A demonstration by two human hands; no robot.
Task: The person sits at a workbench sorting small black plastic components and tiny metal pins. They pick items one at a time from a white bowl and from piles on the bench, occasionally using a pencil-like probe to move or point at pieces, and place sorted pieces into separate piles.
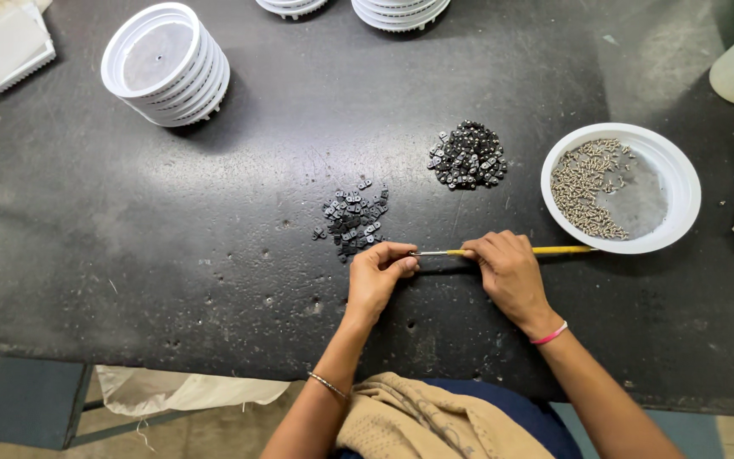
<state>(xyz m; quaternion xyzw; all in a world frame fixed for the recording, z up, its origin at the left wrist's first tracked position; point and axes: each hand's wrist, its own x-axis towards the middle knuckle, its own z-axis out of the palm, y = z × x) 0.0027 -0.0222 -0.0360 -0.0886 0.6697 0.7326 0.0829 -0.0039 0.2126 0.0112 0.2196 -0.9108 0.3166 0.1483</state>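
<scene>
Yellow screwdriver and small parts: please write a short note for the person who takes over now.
Right hand holds the yellow screwdriver, lying flat.
Left hand pinches something small at its tip; too small to identify.
Two piles of small black parts: near pile by the left hand, far pile beyond.
White dish of screws at right.
Stack of white round trays at far left.
Done versus left: the piles do not show it.

Two bare forearms extend over a dark worktable: the left hand (377, 280) wears a thin metal bangle (328, 385) at the wrist, the right hand (510, 270) a pink band (549, 334). A tan garment, possibly a scarf (422, 425), lies over blue clothing (520, 421).
</scene>
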